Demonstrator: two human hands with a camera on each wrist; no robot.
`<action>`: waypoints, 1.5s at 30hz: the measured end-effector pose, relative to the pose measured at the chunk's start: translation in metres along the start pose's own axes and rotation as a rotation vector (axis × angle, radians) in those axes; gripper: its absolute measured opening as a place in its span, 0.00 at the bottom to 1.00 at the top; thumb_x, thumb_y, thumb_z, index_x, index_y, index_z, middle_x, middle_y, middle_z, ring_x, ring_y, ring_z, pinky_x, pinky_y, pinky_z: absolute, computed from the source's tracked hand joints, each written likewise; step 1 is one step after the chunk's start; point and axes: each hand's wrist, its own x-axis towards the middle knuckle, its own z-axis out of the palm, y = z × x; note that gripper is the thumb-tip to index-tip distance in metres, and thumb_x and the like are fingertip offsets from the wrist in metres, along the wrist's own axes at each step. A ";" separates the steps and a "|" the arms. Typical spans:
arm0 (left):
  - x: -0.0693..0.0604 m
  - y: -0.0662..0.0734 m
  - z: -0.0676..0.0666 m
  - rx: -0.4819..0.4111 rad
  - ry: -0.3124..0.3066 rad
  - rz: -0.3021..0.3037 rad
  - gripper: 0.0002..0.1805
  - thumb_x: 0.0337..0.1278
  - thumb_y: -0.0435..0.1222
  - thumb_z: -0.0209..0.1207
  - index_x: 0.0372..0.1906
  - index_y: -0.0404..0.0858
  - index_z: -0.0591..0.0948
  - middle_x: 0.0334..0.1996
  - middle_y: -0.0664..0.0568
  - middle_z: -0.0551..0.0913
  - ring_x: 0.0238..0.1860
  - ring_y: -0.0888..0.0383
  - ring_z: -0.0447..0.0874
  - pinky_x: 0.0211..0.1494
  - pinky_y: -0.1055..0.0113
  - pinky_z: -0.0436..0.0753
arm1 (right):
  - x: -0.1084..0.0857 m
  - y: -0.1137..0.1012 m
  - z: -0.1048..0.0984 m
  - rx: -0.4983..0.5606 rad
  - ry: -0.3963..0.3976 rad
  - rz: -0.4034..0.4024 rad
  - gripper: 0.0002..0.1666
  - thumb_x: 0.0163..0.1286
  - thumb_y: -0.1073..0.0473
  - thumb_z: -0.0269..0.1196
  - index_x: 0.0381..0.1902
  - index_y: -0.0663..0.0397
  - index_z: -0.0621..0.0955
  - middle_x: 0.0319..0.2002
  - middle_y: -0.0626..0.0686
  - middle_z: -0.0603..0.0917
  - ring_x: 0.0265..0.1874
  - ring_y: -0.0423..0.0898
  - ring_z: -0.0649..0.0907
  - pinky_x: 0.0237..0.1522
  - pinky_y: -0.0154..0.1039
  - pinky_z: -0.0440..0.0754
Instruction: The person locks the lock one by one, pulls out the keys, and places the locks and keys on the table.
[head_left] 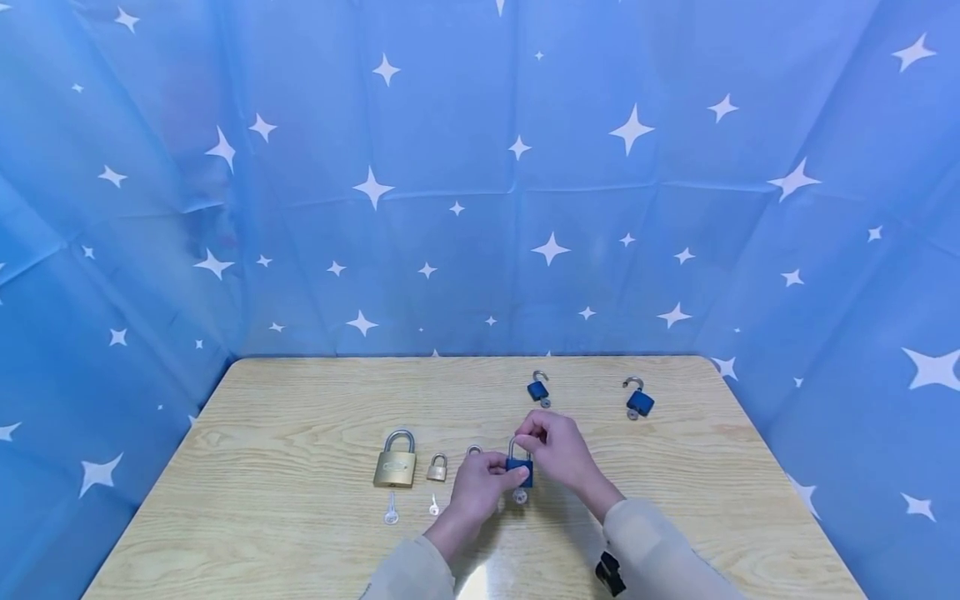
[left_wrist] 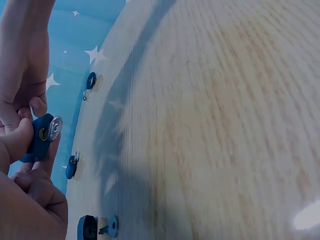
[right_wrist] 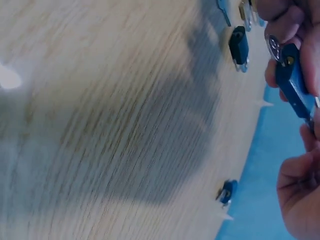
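A blue padlock (head_left: 521,472) is held up off the table, its shackle upright. My left hand (head_left: 480,487) grips its body between thumb and fingers. The fingers of my right hand (head_left: 558,450) pinch the top of the shackle. A key (left_wrist: 55,128) stands in the keyhole at the bottom of the body. In the right wrist view the padlock's body (right_wrist: 294,80) shows between the two hands, with the key at its end. Whether the shackle is locked into the body cannot be told.
Two blue padlocks, one (head_left: 537,389) centre-back and another (head_left: 640,403) to the right, lie with open shackles and keys inserted. A large brass padlock (head_left: 394,467) and a small one (head_left: 437,472) lie left, keys (head_left: 391,509) below them. Another shackle (head_left: 474,449) shows behind my left hand.
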 end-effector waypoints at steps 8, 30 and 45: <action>-0.002 -0.001 0.000 -0.013 0.029 0.002 0.12 0.51 0.39 0.69 0.36 0.34 0.85 0.26 0.52 0.85 0.29 0.60 0.80 0.34 0.68 0.74 | -0.008 -0.009 0.005 -0.166 0.003 -0.064 0.13 0.65 0.64 0.65 0.23 0.43 0.77 0.26 0.41 0.78 0.21 0.37 0.71 0.25 0.31 0.70; -0.001 0.003 -0.003 0.084 0.006 0.001 0.13 0.51 0.43 0.70 0.35 0.37 0.85 0.27 0.53 0.84 0.31 0.59 0.78 0.37 0.66 0.74 | -0.014 0.006 0.000 -0.075 0.072 0.093 0.06 0.71 0.57 0.61 0.40 0.48 0.85 0.32 0.43 0.83 0.27 0.38 0.77 0.31 0.32 0.74; 0.005 0.007 -0.011 0.046 0.045 -0.024 0.15 0.55 0.43 0.67 0.41 0.36 0.85 0.32 0.52 0.87 0.34 0.60 0.81 0.40 0.66 0.76 | -0.053 0.013 0.025 0.096 0.054 0.215 0.06 0.68 0.60 0.62 0.34 0.53 0.85 0.27 0.51 0.84 0.21 0.36 0.75 0.23 0.30 0.74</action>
